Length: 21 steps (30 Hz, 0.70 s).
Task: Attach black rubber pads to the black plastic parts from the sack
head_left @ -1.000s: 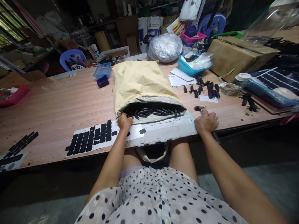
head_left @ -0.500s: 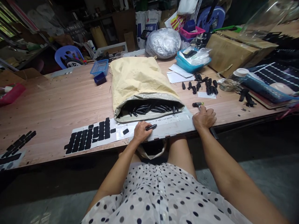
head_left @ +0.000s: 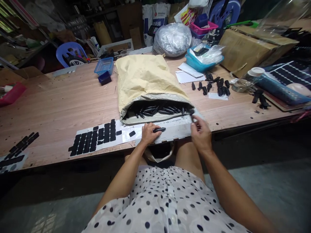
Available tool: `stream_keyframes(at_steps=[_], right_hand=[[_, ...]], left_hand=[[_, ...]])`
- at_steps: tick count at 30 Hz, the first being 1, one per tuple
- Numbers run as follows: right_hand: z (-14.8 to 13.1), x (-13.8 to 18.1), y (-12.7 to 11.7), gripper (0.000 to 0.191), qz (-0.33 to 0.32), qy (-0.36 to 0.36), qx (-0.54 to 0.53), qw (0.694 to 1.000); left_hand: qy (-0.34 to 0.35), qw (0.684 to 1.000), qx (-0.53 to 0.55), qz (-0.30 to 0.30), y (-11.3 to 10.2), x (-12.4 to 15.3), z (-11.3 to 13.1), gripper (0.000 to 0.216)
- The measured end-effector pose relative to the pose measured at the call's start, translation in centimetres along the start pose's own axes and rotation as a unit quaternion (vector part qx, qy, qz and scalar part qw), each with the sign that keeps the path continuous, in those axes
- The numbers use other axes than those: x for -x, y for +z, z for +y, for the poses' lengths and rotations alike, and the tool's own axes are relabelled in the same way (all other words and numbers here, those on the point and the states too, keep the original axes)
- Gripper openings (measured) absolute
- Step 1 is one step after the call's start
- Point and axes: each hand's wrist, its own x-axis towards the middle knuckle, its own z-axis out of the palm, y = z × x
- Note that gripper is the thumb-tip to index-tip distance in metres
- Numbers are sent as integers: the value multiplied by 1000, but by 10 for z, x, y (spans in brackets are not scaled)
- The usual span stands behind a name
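My left hand (head_left: 148, 133) rests at the table's front edge, closed on a slim black plastic piece (head_left: 159, 130) that points right. Just behind it lies a tan sack (head_left: 145, 81) on its side, its open mouth full of the same black pieces (head_left: 157, 110). My right hand (head_left: 200, 133) is a little to the right, fingers pinched on a thin tool (head_left: 193, 119) whose tip points toward the sack's mouth. Both hands hover over a white backing sheet (head_left: 175, 129). Left of my left hand, the sheet carries rows of black stickers (head_left: 94, 140).
Loose black caps (head_left: 215, 86) lie at the right behind a paper slip. A blue tray (head_left: 201, 61), a cardboard box (head_left: 252, 48) and a clear plastic bag (head_left: 172, 39) stand at the back. A small blue basket (head_left: 105, 65) sits back left. More sticker sheets (head_left: 14, 153) lie far left.
My left hand left the sack's mouth with a black piece and came to the table edge. My right hand lifted the tool from the right and moved left toward the piece.
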Motion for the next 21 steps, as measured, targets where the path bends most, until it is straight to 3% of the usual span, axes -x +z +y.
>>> stream_keyframes(at_steps=[3, 6, 13, 21], right_hand=[[-24, 35, 17, 36, -105, -62, -68, 990], [-35, 53, 30, 37, -148, -103, -75, 981], [-28, 63, 39, 40, -143, -173, 3, 975], [-22, 59, 35, 39, -98, -169, 9, 981]], left_hand=[[-5, 1000, 7, -6, -1, 0, 1, 23], [-13, 1000, 14, -8, 0, -1, 2, 23], [-9, 1000, 16, -10, 1, -2, 5, 15], [-2, 1000, 25, -12, 1, -2, 3, 21]])
